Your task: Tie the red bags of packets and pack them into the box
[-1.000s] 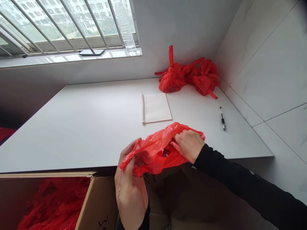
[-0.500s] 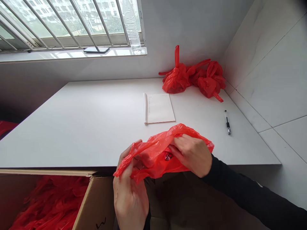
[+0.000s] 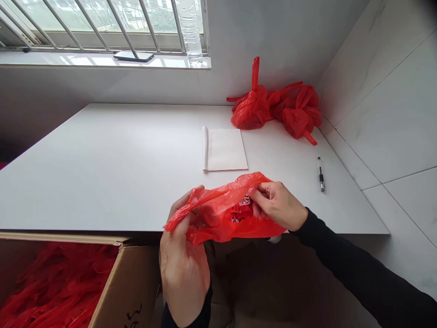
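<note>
A thin red plastic bag (image 3: pixel 218 207) is spread at the table's front edge, its mouth facing me. My left hand (image 3: pixel 186 255) grips the left end of the bag, with the fingers inside the mouth and the thumb outside. At the right side of the opening, my right hand (image 3: pixel 278 205) has its thumb and fingers pinched on a small red packet (image 3: pixel 244 200) with a white printed label. Below it, more red wrapping with dark print shows inside the bag. The plastic partly hides the contents and some of my fingertips.
Behind the bag lies a notepad (image 3: pixel 227 150) on the white table (image 3: pixel 136 173). A pen (image 3: pixel 321 174) rests to the right. Tied red bags (image 3: pixel 251 109) sit at the back wall. An open cardboard box (image 3: pixel 126 282) of red bags stands at lower left. A bottle (image 3: pixel 191 36) is on the sill.
My right hand has drawn back and up from deeper in the bag, bringing the small red packet with the white label into sight. My left hand keeps its grip. The view has tilted slightly.
</note>
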Demonstrator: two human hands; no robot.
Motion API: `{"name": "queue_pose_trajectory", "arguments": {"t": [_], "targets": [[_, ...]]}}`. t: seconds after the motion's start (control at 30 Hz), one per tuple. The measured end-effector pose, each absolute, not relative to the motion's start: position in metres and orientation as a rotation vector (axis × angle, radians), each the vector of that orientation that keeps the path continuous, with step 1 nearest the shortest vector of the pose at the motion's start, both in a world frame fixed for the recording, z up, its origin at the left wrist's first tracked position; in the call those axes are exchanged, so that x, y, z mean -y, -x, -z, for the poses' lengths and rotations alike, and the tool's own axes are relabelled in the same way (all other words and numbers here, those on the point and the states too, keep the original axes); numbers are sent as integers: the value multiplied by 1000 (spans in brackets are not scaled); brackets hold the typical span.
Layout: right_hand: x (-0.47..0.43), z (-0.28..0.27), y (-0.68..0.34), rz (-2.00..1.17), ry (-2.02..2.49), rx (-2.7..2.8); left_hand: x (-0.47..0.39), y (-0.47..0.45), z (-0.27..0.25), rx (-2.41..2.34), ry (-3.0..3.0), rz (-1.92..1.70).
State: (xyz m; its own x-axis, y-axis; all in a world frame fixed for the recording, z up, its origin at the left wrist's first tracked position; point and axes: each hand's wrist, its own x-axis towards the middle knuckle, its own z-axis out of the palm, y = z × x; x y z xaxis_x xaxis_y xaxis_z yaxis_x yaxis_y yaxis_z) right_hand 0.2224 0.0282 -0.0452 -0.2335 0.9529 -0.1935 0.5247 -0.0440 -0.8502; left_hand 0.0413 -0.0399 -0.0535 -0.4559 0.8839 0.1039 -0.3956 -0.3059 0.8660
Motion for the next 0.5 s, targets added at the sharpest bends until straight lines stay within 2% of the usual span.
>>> {"name": "queue_pose_trajectory", "arguments": {"t": [0.13,0.23,0.4,0.5], "targets": [[-29,46,-225,-1234,1559,1774,40,-42,49,-1035,-738,-1856],[-31,44,-226,-1138,1554,1900,40,-41,49,-1009,-724,-1836],[-35,26,-230,-423,1746,2220,40,-41,49,-1041,-711,-1825],[-27,7,-233,-350,1743,2222,42,-40,47,-1041,-758,-1815]]}}
